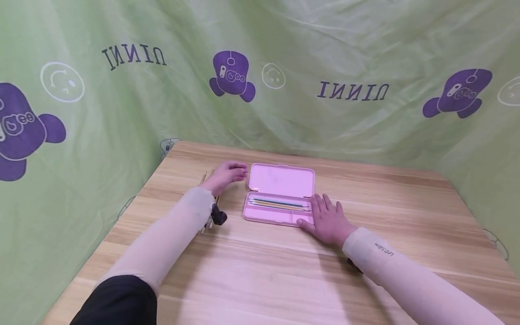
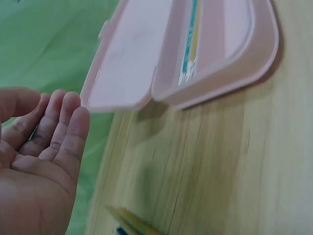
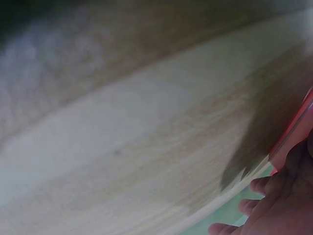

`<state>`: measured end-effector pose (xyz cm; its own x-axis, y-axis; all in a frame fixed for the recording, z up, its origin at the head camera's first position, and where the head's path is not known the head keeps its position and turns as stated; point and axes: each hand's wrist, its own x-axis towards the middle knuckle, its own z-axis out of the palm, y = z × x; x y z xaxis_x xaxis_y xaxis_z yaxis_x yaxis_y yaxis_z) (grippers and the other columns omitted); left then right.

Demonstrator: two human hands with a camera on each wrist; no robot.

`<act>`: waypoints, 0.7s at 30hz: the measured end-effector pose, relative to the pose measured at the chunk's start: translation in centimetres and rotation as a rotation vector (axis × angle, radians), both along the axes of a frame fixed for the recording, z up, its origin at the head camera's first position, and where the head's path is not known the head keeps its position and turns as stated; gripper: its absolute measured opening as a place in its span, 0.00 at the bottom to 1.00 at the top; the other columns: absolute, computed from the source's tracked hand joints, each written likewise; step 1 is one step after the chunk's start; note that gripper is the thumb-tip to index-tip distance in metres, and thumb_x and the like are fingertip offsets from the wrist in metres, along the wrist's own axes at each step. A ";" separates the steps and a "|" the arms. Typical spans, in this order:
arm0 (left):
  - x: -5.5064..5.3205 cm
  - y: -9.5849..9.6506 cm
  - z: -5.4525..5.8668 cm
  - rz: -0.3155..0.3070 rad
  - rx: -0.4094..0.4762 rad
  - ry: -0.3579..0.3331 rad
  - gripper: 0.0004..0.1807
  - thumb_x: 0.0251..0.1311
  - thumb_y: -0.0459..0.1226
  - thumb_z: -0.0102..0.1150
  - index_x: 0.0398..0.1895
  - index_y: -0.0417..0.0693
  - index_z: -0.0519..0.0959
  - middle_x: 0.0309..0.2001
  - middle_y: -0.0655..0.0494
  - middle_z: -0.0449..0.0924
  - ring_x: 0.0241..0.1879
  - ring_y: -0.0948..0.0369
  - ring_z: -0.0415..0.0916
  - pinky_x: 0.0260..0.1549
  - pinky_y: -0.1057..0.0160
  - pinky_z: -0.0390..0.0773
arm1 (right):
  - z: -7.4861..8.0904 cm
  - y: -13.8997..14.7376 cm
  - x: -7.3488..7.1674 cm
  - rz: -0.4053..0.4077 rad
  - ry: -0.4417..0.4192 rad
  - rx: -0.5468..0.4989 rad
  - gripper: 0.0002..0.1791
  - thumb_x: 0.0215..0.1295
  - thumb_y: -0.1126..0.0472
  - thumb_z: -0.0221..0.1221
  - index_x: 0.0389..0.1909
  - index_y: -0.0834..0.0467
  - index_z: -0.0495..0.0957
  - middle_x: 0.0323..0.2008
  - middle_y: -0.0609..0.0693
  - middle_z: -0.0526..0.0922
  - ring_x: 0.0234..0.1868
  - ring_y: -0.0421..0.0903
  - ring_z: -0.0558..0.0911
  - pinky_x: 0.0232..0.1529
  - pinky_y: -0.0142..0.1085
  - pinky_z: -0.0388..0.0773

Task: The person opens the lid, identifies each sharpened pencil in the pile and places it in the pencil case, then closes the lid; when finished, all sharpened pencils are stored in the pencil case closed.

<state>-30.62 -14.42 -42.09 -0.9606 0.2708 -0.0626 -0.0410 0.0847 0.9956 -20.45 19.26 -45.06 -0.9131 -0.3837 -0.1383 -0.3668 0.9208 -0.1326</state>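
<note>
A pink pencil case lies on the table with its hinged lid raised behind it. Several pencils, at least one of them teal and one yellow, lie in its long back compartment. My right hand rests against the case's right end, fingers spread, the thumb at the front corner. To the left, my left hand is held just beside the lid with nothing in it. In the left wrist view its loosely bent fingers come right at the lid's corner.
Several loose pencils lie on the wooden table, partly hidden under my left forearm. A green printed curtain hangs along the table's back and sides. A black wrist camera sits under the left wrist.
</note>
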 end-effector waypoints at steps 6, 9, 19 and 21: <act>0.2 -3.4 0.3 0.157 0.098 -0.023 0.27 0.72 0.22 0.49 0.72 0.21 0.60 0.69 0.24 0.65 0.65 0.40 0.70 0.65 0.55 0.73 | 0.3 -0.1 0.2 0.007 0.002 -0.021 0.55 0.76 0.29 0.41 0.78 0.74 0.46 0.78 0.72 0.49 0.78 0.72 0.46 0.71 0.73 0.42; 0.3 -5.3 0.4 0.194 0.104 -0.025 0.28 0.73 0.23 0.48 0.73 0.22 0.58 0.70 0.24 0.63 0.59 0.48 0.76 0.67 0.53 0.71 | 0.3 -0.1 0.3 0.009 0.003 -0.027 0.55 0.76 0.28 0.40 0.78 0.75 0.47 0.78 0.73 0.49 0.77 0.73 0.46 0.71 0.74 0.42; 1.6 -10.6 -0.7 0.393 0.088 -0.056 0.28 0.75 0.26 0.49 0.74 0.23 0.57 0.64 0.33 0.66 0.53 0.58 0.77 0.68 0.56 0.71 | 0.3 -0.2 0.3 0.003 0.001 -0.013 0.54 0.76 0.30 0.42 0.78 0.75 0.46 0.78 0.72 0.49 0.78 0.72 0.47 0.71 0.73 0.43; 2.1 -11.1 -1.1 0.415 0.067 -0.104 0.28 0.76 0.27 0.48 0.75 0.26 0.57 0.67 0.32 0.65 0.59 0.53 0.74 0.68 0.57 0.70 | 0.3 -0.2 0.4 -0.002 -0.003 -0.007 0.54 0.77 0.31 0.43 0.78 0.75 0.46 0.78 0.72 0.50 0.78 0.72 0.47 0.71 0.73 0.43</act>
<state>-28.56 -25.47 -43.19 -0.9783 -0.1309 -0.1605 -0.1587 -0.0245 0.9870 -20.07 19.08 -44.76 -0.9132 -0.3833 -0.1386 -0.3649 0.9204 -0.1406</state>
